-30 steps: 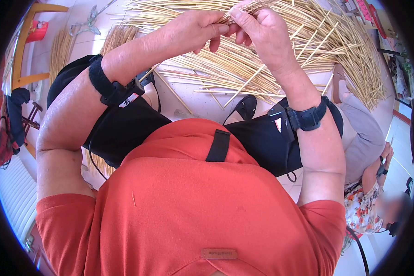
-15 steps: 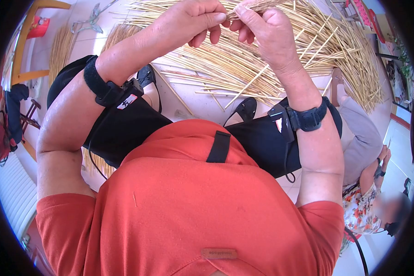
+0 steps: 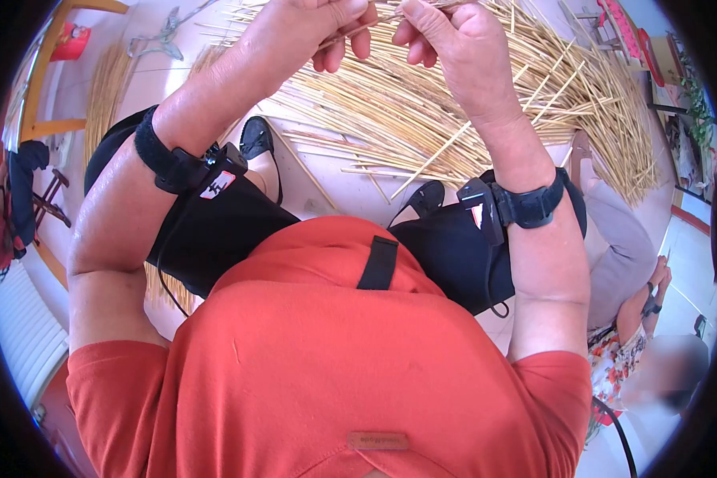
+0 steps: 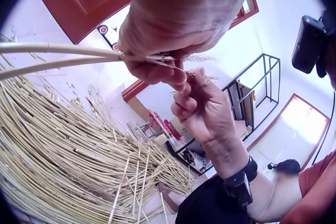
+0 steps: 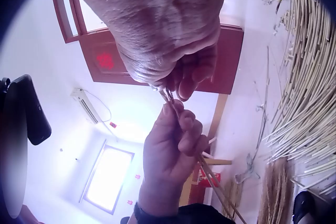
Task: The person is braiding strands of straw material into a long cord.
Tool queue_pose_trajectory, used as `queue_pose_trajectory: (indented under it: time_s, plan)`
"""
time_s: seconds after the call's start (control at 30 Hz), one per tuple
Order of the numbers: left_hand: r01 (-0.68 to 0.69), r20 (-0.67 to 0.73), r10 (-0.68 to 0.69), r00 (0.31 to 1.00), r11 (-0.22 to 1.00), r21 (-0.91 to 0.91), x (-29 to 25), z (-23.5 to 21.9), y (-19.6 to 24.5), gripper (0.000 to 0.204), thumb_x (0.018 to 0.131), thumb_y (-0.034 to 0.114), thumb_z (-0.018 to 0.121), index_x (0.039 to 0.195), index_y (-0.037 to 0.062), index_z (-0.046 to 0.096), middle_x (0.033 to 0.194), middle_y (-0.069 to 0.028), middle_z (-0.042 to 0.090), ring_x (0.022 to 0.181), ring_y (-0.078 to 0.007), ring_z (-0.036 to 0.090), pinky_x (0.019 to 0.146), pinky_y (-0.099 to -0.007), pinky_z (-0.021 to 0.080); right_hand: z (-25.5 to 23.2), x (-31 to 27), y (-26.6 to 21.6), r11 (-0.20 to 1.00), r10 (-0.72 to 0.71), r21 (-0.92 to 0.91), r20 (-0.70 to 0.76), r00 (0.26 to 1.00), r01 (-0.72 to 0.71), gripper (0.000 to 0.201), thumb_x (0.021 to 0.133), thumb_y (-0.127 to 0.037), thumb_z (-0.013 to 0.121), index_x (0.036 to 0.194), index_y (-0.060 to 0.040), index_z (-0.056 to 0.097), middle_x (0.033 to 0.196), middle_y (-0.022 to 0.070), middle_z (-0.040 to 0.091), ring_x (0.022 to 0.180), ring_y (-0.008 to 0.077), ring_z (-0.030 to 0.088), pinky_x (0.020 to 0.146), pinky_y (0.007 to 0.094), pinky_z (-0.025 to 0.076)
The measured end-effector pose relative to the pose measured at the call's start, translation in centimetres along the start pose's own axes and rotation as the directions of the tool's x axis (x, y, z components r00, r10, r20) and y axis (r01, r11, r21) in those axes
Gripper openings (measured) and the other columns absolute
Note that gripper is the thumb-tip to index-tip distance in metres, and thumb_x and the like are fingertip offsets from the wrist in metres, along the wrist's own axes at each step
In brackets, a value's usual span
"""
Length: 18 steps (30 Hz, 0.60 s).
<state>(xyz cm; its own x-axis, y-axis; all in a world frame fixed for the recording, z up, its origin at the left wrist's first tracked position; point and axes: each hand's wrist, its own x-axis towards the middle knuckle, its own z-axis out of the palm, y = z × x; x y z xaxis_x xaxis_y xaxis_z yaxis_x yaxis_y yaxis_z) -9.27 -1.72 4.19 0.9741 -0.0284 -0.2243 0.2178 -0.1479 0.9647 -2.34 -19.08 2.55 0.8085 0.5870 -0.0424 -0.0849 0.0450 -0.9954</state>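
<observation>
Both hands are raised together in front of the body, at the top edge of the head view. My left hand [image 3: 307, 32] grips two pale straw stalks [image 4: 52, 48], whose thick ends stick out to the left in the left wrist view. Close by, my right hand [image 3: 470, 60] pinches the thin tips of the stalks between thumb and curled fingers. A short stretch of thin stalk [image 5: 169, 97] shows between the two hands in the right wrist view. Wispy seed tufts [image 4: 202, 58] stick out near the right fingertips. The palms hide the middle of the stalks.
A big heap of loose straw stalks [image 3: 390, 119] covers the floor ahead. Bristly straw bundles [image 3: 107, 88] lie at the left, near a wooden frame [image 3: 60, 127] and a red container [image 3: 73, 44]. Another person [image 3: 613, 247] sits at the right.
My left hand has moved left and up, widening the space between the hands. The right hand has stayed nearly in place. The bristly tops over the right hand show less now.
</observation>
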Motion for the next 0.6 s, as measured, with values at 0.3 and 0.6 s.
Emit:
queue_pose_trajectory:
  time_s: [0.3,0.6]
  plan:
    - [-0.107,-0.009,0.111,0.994,0.970,0.221,-0.7,-1.6,-2.2,0.023,0.096,0.024,0.046,0.100,0.0043,0.057,0.073,-0.0012,0.059,0.053,-0.0033,0.047,0.049,-0.0173,0.038,0.9,1.2,0.8,0.979,0.024,-0.205,0.065,0.998,-0.011,0.019,0.089,-0.017,0.058,0.086,0.0024,0.060,0.069,0.0040,0.061,0.056,0.0078,0.054,0.051,0.0210,0.044]
    - [0.020,-0.020,-0.016,1.000,0.974,0.228,-1.2,-2.8,-2.8,0.020,0.094,0.021,0.046,0.097,0.0045,0.058,0.073,0.0006,0.059,0.054,-0.0039,0.046,0.051,-0.0178,0.038,2.1,2.2,1.7,0.950,-0.024,-0.306,0.106,0.994,0.055,0.024,0.088,-0.024,0.061,0.082,-0.0014,0.065,0.071,0.0036,0.065,0.058,0.0060,0.056,0.051,0.0192,0.043]
